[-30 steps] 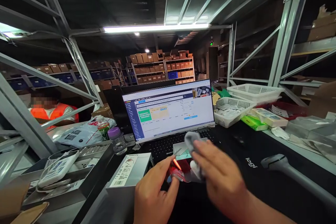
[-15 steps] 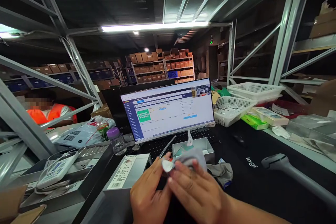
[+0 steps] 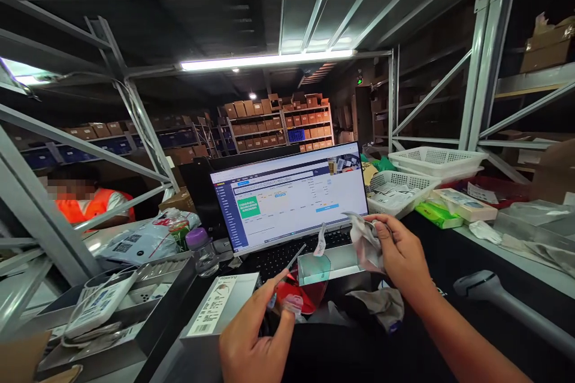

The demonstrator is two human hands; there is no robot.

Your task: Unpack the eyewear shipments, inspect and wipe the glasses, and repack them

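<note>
Above a black worktop [image 3: 438, 251]: pinching red glasses [image 3: 308, 299] between thumb and fingers of the left grip [image 3: 256, 332], near a box [image 3: 345, 266]; clutching a bunched grey cloth [image 3: 366, 242] in the right grip [image 3: 404, 254]; facing a lit monitor [image 3: 291, 203], with a scanner [image 3: 480, 287] farther right.

A black mat [image 3: 424, 254] covers much of the tabletop [image 3: 534, 273]; a keyboard [image 3: 265, 267], grey scanner [image 3: 477, 286] and crumpled cloth [image 3: 387, 307] lie on it.
</note>
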